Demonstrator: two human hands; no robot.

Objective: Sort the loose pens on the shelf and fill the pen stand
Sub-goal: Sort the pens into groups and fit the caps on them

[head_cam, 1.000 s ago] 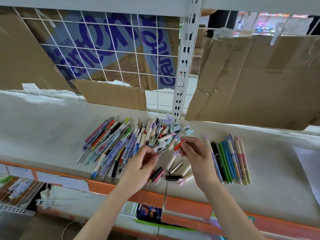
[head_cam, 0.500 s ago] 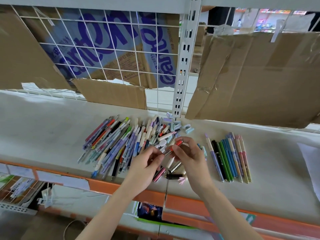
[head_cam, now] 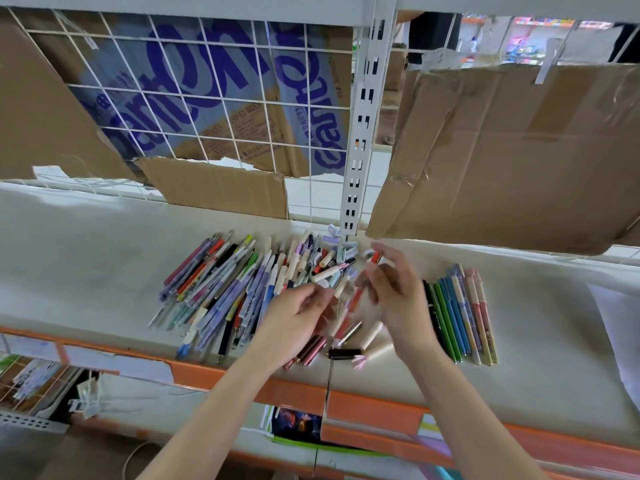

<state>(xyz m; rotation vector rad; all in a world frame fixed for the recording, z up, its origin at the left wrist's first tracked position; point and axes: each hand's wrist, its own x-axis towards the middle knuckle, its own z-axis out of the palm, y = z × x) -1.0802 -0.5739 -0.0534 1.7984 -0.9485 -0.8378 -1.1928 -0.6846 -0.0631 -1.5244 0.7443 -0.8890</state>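
A pile of loose pens (head_cam: 239, 282) lies on the white shelf (head_cam: 86, 265), with caps and short pens (head_cam: 375, 336) scattered near its front edge. A tidy row of pens (head_cam: 457, 313) lies to the right. My right hand (head_cam: 394, 296) hovers between pile and row, pinching a red cap (head_cam: 375, 257) at its fingertips. My left hand (head_cam: 294, 320) faces it, its fingertips pinching the lower end of a blurred red pen (head_cam: 353, 301) between the two hands. No pen stand is in view.
Cardboard sheets (head_cam: 519, 150) and a white wire grid (head_cam: 207, 98) back the shelf. A slotted upright post (head_cam: 360, 150) stands behind the pile. An orange rail (head_cam: 374, 407) edges the front. A paper sheet (head_cam: 620, 334) lies at far right.
My right hand has lifted and swung right, carrying the red piece up and away from the left hand. My left hand has shifted slightly right toward it.
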